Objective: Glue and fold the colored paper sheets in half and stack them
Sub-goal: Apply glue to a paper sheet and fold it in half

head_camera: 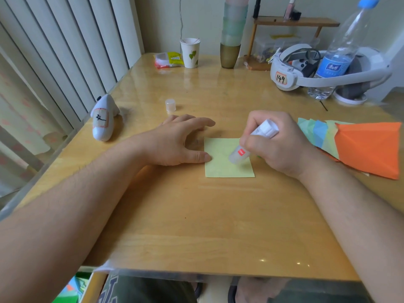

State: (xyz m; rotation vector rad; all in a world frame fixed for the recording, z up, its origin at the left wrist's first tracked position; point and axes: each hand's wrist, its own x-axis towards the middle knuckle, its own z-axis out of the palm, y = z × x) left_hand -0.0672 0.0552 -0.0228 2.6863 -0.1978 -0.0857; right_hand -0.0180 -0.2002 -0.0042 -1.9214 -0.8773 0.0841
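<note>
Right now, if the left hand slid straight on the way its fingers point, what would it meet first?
The left hand points right, its thumb on the yellow-green paper. Going on, it would likely meet the glue stick in the right hand; depth is uncertain.

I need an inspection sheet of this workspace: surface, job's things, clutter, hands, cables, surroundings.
Surface: glossy wooden table.
Job's things: yellow-green sheet lying flat; glue stick tip on it; glue cap standing apart; fanned colored papers at right.
Clutter: paper cup, water bottle, headset, white controller, snack packet.
Hands: left hand thumb on the sheet's left edge; right hand grips the glue stick.
Cables: nothing seen.
Surroundings: vertical blinds at left, small shelf behind.
</note>
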